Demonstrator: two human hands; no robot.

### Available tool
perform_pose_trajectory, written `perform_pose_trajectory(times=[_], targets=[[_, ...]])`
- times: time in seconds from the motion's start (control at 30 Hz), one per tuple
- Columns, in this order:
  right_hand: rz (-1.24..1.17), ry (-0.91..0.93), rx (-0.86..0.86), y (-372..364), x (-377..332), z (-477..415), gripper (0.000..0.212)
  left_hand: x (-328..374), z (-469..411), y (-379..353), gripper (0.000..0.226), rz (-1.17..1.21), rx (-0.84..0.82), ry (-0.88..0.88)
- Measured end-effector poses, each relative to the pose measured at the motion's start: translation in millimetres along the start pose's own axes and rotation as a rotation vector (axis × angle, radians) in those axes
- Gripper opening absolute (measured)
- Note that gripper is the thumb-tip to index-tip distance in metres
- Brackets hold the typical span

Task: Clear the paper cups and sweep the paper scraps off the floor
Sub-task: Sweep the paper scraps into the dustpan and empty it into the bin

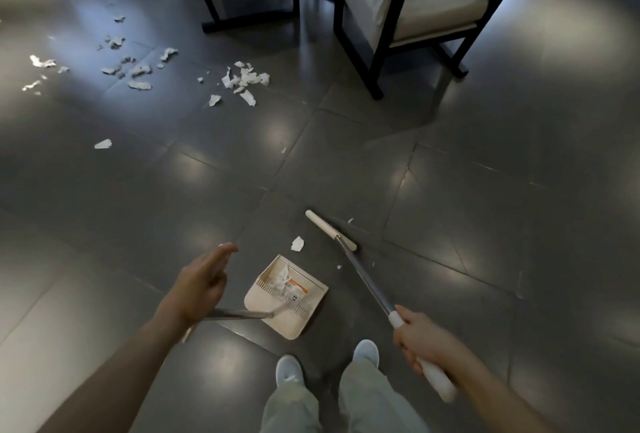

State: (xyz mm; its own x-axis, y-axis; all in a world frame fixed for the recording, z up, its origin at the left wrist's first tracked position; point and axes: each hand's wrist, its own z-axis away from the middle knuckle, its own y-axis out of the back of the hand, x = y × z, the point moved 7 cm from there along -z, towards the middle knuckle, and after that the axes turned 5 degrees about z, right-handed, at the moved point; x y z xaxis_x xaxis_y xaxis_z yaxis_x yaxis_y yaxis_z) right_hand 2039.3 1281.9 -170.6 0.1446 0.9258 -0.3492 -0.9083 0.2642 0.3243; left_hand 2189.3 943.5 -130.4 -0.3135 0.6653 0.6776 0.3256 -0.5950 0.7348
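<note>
Paper scraps (pixel 244 80) lie scattered over the dark floor (pixel 485 190) at upper left, near two chairs (pixel 433 16). One more lies just beyond the dustpan (pixel 254 299), and others sit inside it. Left grip (pixel 204 280) is released, fingers straight, above the dustpan's handle. Right grip (pixel 415 339) clasps the broom (pixel 363 280) by its white handle.

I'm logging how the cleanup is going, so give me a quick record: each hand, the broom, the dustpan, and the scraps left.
left hand: open, fingers straight, over the dustpan handle, holding nothing
right hand: grips the broom handle
broom: head down on the floor, just beyond the dustpan
dustpan: on the floor, some scraps inside
paper scraps: many scattered far left near the chairs; one beside the dustpan
</note>
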Motion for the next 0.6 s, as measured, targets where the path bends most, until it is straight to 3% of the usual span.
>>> perform_pose_trajectory(times=[0.27, 0.6], targets=[[0.102, -0.039, 0.068, -73, 29, -45, 0.062, 2, 1, -8, 0.05, 0.051, 0.022, -0.016], [0.059, 0.008, 0.219, -6, -41, -112, 0.067, 2, -7, -11, 0.048, 0.057, 0.047, 0.009]])
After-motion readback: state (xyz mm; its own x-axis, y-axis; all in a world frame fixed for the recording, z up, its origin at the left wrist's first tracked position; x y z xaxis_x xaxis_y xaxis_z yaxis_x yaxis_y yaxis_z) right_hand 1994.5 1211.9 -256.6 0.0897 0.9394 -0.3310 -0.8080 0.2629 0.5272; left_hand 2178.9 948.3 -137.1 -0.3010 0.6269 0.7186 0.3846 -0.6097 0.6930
